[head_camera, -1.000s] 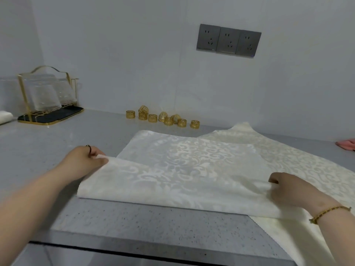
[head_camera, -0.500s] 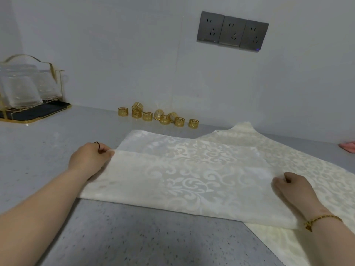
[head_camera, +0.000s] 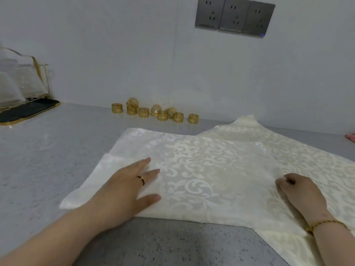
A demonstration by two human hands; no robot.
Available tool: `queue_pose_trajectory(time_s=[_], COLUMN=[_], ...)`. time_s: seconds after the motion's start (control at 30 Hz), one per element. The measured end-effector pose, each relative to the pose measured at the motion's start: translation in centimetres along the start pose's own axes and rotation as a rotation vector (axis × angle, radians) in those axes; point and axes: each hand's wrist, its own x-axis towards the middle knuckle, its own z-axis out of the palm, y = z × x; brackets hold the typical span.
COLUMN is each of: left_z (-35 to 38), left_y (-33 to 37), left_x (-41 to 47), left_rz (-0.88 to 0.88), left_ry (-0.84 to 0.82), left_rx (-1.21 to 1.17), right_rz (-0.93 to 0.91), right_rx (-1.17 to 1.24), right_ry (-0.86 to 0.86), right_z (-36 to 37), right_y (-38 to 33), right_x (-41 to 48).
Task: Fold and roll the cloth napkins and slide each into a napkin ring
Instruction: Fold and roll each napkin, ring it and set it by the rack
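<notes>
Folded napkin (head_camera: 201,179) flat on grey counter (head_camera: 48,160), overlapping a 2nd napkin (head_camera: 307,154) at R; left hand (head_camera: 126,191) pressed on it, fingers spread; right hand (head_camera: 301,194) curled at its R edge (pinching or not: cannot tell); gold napkin rings (head_camera: 155,112) clustered by back wall, glass rack (head_camera: 23,89) far L.

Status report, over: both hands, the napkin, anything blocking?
Left hand flat on folded napkin, fingers spread. Right hand curled at its right edge, grip unclear. Second napkin lies beneath. Napkin rings untouched at back.
</notes>
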Motion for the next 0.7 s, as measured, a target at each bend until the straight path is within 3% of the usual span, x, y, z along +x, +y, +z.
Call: queue_pose_trajectory(time_s=[0.1, 0.4, 0.53, 0.6, 0.7], left_z=[1.1, 1.4, 1.5, 1.7, 1.6], left_y=[-0.5, -1.0, -0.9, -0.9, -0.8], left_x=[0.4, 0.9, 1.0, 1.1, 1.1], left_rz=[-0.006, -0.078, -0.090, -0.086, -0.079], left_ry=[-0.071, -0.049, -0.064, -0.076, -0.066], left_rx=[0.091, 0.117, 0.128, 0.130, 0.151], right_rz=[-0.013, 0.089, 0.094, 0.091, -0.153], right_rx=[0.032, 0.096, -0.119, -0.334, -0.481], right_ry=[-0.003, -0.159, -0.181, -0.099, 0.096], right_z=[-0.1, -1.3, -1.2, -0.8, 0.7], right_y=[-0.1, -0.9, -1.7, -2.4, -4.6], right_x=[-0.2, 0.9, 1.0, 0.3, -2.6])
